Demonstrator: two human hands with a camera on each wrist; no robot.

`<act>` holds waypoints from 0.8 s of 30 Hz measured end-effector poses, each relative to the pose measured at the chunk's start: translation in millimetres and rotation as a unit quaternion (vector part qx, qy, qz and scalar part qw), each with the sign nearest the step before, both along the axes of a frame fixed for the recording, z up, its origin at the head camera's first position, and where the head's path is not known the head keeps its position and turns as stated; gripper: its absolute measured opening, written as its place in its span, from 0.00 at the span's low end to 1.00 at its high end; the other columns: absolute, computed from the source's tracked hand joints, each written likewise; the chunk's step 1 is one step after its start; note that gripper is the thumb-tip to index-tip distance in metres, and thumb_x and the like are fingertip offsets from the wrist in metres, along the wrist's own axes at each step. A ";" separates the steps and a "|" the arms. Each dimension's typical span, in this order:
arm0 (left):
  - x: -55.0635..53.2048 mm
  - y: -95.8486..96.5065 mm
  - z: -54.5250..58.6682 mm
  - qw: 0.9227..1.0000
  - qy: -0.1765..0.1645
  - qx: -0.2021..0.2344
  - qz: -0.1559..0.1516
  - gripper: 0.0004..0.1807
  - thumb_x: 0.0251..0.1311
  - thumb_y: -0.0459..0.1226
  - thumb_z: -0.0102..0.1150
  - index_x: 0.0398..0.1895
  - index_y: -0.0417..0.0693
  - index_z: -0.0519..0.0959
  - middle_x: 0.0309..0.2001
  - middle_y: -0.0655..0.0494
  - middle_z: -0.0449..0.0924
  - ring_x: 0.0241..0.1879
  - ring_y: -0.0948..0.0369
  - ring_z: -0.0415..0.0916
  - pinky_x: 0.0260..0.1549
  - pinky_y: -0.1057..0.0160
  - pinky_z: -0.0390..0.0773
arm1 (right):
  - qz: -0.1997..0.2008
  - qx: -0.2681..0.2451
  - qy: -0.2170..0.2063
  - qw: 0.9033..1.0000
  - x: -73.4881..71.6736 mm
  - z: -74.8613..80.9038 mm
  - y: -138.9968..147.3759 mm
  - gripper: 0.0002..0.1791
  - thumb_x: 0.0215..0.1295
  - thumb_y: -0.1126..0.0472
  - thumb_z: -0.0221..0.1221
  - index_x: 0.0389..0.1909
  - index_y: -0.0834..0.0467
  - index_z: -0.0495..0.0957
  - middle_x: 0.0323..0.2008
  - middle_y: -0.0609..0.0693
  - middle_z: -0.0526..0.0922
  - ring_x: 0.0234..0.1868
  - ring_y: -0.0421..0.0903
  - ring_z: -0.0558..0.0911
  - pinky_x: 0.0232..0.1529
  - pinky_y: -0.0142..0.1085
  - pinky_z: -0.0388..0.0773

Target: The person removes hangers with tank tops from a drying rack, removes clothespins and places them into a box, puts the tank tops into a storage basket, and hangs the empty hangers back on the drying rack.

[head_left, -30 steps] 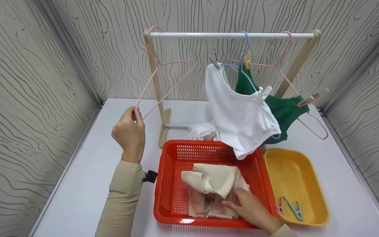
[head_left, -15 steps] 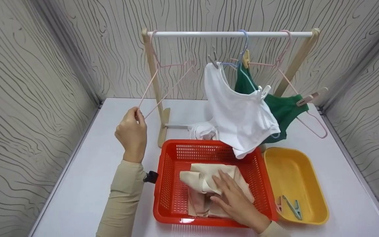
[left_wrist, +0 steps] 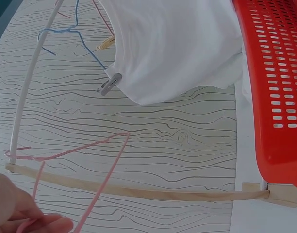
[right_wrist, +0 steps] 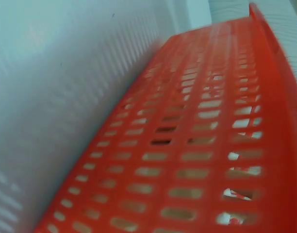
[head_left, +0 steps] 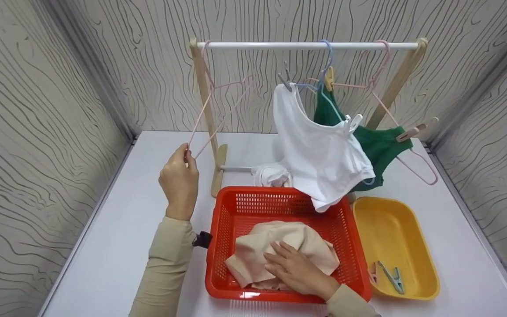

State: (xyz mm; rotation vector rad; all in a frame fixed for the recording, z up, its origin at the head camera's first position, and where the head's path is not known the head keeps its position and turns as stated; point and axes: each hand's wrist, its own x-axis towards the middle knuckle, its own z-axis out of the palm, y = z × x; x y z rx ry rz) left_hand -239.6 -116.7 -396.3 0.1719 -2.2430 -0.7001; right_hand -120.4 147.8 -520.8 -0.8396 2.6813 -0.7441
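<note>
In the head view my left hand pinches the lower left end of a bare pink hanger, which hooks over the rail's left end. The left wrist view also shows the left hand at this hanger. My right hand lies with fingers extended on a beige cloth, bunched inside the red basket. Part of the cloth is hidden under that hand. Only the basket's perforated wall fills the right wrist view, without the hand.
A white top hangs from a blue hanger by clothespins, its hem over the basket's back rim. Behind it, a green garment is clipped to another pink hanger. The yellow tray at right holds clothespins. White fabric lies behind the basket.
My right hand has moved left across the beige cloth, which now spreads out over the lower folds. The left hand has shifted slightly right with the hanger's end.
</note>
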 end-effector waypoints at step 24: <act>17.3 9.3 -5.8 0.996 0.054 -0.013 -0.064 0.09 0.61 0.27 0.57 0.43 0.34 0.81 0.37 0.41 0.86 0.35 0.51 0.86 0.37 0.56 0.85 | -0.045 0.003 0.004 0.999 3.0 23.5 11.7 0.27 0.71 0.42 0.48 0.56 0.58 0.76 0.60 0.60 0.77 0.61 0.58 0.75 0.62 0.60 0.67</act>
